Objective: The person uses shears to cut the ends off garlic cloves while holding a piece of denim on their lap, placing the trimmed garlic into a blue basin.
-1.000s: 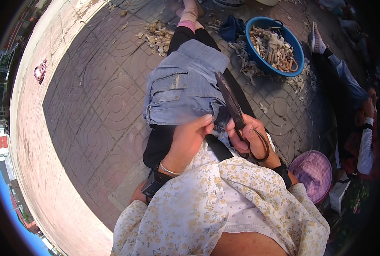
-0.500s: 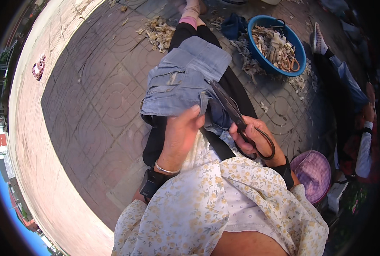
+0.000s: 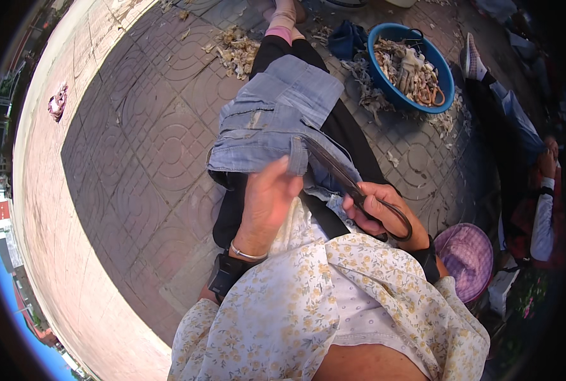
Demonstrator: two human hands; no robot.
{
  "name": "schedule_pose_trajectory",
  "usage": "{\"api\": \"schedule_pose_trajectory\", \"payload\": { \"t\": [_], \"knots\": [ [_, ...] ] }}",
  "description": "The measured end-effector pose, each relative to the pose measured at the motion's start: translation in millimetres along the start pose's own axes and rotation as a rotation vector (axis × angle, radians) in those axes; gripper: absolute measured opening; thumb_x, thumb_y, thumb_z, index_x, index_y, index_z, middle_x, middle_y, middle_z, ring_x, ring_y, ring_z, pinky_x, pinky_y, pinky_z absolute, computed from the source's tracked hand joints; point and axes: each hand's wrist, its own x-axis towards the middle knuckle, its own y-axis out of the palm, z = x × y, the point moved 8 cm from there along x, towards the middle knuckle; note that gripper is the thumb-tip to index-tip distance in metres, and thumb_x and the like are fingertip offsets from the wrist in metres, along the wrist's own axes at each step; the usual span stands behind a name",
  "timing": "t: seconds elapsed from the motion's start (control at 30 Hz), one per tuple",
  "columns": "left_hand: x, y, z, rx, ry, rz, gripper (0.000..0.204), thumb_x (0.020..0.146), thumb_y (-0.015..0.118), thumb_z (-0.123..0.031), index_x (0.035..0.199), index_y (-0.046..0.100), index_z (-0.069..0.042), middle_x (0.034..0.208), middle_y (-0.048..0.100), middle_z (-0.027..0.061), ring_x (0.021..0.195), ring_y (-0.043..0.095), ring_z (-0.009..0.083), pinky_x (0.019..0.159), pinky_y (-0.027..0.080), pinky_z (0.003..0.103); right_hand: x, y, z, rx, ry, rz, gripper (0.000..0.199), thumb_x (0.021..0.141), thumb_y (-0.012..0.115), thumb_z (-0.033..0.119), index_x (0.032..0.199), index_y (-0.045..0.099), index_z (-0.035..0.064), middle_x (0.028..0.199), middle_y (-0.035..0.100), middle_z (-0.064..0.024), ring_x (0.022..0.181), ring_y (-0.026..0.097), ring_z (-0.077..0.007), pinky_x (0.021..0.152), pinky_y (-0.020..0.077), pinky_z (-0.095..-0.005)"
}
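A piece of faded blue denim is spread over the lap, its near edge gripped by the left hand, fingers curled over the fabric. Large dark scissors are grasped in the right hand, fingers through the handle loops, blades laid against the denim just right of the left hand. A blue basin of scraps is seen well beyond the right hand, a purple woven hat just to its right.

On our lap lies the denim garment, our left hand at its near edge, our right hand with scissors just right. We note a basin of scraps ahead right, and a hat near right.
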Motion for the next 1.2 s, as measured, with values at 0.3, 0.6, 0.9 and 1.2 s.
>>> {"api": "schedule_pose_trajectory", "payload": {
  "t": [0.3, 0.6, 0.9, 1.2],
  "knots": [
    [-7.6, 7.8, -9.0, 0.196, 0.074, -0.107, 0.012, 0.088, 0.056, -0.006, 0.08, 0.06, 0.002, 0.066, 0.059, 0.0085, 0.051, 0.052, 0.017, 0.05, 0.04, 0.025, -9.9, -2.1, -0.6, -0.014, 0.067, 0.024, 0.031, 0.096, 0.051, 0.033, 0.102, 0.057, 0.003, 0.079, 0.052, 0.0019, 0.053, 0.038, -0.0004, 0.044, 0.0263, -0.0162],
    [-7.7, 5.8, -4.7, 0.164, 0.074, -0.13, 0.016, 0.088, 0.059, -0.008, 0.075, 0.06, 0.002, 0.069, 0.059, 0.0095, 0.056, 0.053, 0.0176, 0.052, 0.04, 0.025, -5.9, 5.2, -2.4, -0.023, 0.045, 0.057, 0.033, 0.095, 0.053, 0.035, 0.102, 0.057, 0.0023, 0.077, 0.051, 0.0029, 0.054, 0.037, -0.0001, 0.045, 0.0266, -0.0155],
    [-5.4, 1.6, -3.5, 0.222, 0.051, -0.081, 0.017, 0.088, 0.06, -0.008, 0.074, 0.06, 0.002, 0.069, 0.059, 0.0097, 0.052, 0.051, 0.0165, 0.051, 0.039, 0.025, -15.5, -9.8, -7.9, -0.096, 0.063, -0.013, 0.033, 0.095, 0.053, 0.034, 0.1, 0.057, 0.0017, 0.072, 0.049, 0.0047, 0.055, 0.038, -0.0007, 0.046, 0.0289, -0.0183],
    [-5.8, 6.2, -6.7, 0.15, 0.072, -0.105, 0.017, 0.088, 0.059, -0.006, 0.074, 0.06, 0.002, 0.069, 0.059, 0.009, 0.055, 0.053, 0.0178, 0.051, 0.04, 0.026, -14.8, -9.1, 2.2, -0.301, -0.001, -0.146, 0.038, 0.092, 0.057, 0.039, 0.095, 0.059, 0.002, 0.07, 0.049, 0.0045, 0.061, 0.042, -0.0028, 0.052, 0.0326, -0.0201]
  ]
}}
